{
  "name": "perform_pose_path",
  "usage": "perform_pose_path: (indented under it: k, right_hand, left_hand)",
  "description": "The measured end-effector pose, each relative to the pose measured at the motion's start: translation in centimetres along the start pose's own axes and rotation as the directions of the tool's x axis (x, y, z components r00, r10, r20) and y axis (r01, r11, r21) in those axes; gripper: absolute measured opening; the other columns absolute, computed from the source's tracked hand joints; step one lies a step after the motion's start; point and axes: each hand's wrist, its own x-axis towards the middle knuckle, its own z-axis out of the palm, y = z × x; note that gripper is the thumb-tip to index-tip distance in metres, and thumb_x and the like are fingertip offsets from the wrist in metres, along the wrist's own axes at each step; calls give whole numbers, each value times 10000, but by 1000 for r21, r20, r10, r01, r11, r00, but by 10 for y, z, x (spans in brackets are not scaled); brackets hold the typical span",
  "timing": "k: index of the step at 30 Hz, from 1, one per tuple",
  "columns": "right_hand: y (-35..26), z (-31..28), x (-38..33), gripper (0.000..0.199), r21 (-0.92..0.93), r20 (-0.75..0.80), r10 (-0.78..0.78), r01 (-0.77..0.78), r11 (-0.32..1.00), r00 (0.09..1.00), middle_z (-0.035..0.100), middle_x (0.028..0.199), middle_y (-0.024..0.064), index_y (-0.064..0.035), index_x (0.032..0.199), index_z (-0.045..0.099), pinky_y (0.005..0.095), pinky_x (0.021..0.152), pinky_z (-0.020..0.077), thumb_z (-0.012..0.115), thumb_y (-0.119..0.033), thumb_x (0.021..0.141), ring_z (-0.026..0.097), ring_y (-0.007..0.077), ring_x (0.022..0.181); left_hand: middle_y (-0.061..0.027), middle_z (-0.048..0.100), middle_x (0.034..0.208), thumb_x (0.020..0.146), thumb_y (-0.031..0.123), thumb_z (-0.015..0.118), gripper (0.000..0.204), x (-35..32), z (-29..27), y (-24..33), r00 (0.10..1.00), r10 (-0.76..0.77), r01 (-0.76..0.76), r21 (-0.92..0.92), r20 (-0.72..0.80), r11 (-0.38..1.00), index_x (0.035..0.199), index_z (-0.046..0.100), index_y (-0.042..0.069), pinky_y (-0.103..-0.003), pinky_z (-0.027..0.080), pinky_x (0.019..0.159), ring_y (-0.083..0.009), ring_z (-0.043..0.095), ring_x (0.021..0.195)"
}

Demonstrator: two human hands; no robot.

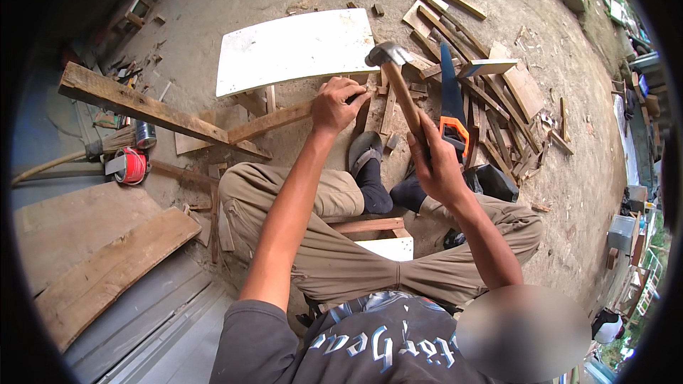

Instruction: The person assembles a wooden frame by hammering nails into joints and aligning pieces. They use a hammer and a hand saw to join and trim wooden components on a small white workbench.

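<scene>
The wooden batten (274, 120) lay left of centre, its left end meeting a longer timber (142, 106) at an angle, so that corner looked already put together, though any fastening there was too small to tell. The left hand (338, 103) had its fingers narrow and curled over the batten's right end; whether they also pinched a nail could not be told. The right hand (442, 171) had its fingers wrapped around the handle of a claw hammer (403, 94), the head apart from the wood. The work seemed part-way along, with the batten's right end probably left to secure. Beyond lay a white panel (295, 50), while a blue-bladed handsaw (450, 85) and a heap of offcuts (505, 110) lay to the right
</scene>
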Motion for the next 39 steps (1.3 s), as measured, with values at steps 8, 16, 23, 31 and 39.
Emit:
perform_pose_path:
  k: [8, 16, 23, 31, 39]
  right_hand:
    - [17, 8, -10, 415, -18, 39, 67, -66, 998, 997, 651, 871, 280, 54, 1332, 427, 426, 699, 507, 554, -70, 956, 667, 437, 838]
    - [21, 8, -12, 428, -61, 72, 76, -71, 996, 995, 648, 877, 291, 64, 1338, 421, 435, 695, 503, 556, -86, 961, 655, 455, 826]
    - [8, 12, -14, 398, 31, -40, -11, 12, 999, 999, 633, 865, 308, 66, 1314, 447, 437, 678, 497, 553, -74, 958, 651, 455, 813]
    - [-4, 11, -9, 422, 2, -53, 22, -22, 1000, 998, 620, 825, 305, 52, 1340, 418, 437, 634, 487, 548, -52, 952, 645, 452, 763]
    - [0, 11, -11, 423, -20, 15, 97, -97, 995, 995, 624, 815, 297, 49, 1335, 421, 439, 656, 489, 554, -57, 948, 646, 460, 781]
  left_hand:
    - [4, 709, 914, 747, 215, 810, 197, -2, -2, -1, 996, 87, -88, 48, 25, 995, 902, 727, 126, -350, 504, 829, -193, 657, 920]
    - [11, 711, 942, 742, 214, 808, 205, -5, 0, -5, 997, 77, -77, 13, 18, 997, 914, 730, 134, -345, 498, 809, -181, 651, 920]
    - [7, 713, 940, 740, 222, 811, 218, -9, 3, -8, 997, 74, -74, 5, 26, 997, 923, 737, 128, -349, 501, 810, -179, 654, 918]
    - [-14, 715, 922, 742, 198, 811, 197, -6, 0, -2, 997, 78, -79, 5, 15, 997, 900, 745, 101, -356, 526, 808, -205, 658, 908]
    - [-7, 714, 935, 752, 219, 806, 196, -10, 2, -7, 996, 84, -84, 11, 2, 996, 903, 747, 108, -351, 507, 815, -194, 656, 915]
